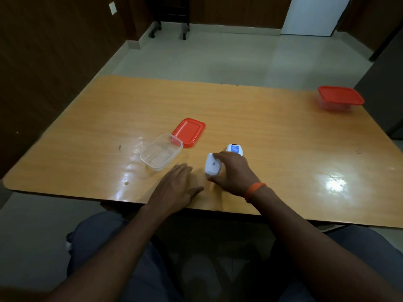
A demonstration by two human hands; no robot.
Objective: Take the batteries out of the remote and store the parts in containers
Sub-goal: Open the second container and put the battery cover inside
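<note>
On the wooden bench point(261, 118), the white remote point(213, 165) is grasped by the right hand point(234, 173), just right of the open tub point(161, 151). The left hand point(174, 188) is laid flat, released.

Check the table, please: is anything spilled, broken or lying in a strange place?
Nothing stands out. The open container sits upright beside its red lid, the closed container stands at the far right corner, and the right hand rests on the white remote.

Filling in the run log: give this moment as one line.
right hand: on remote | left hand: flat on table, empty | open container: empty, lid beside | closed container: far right
</note>
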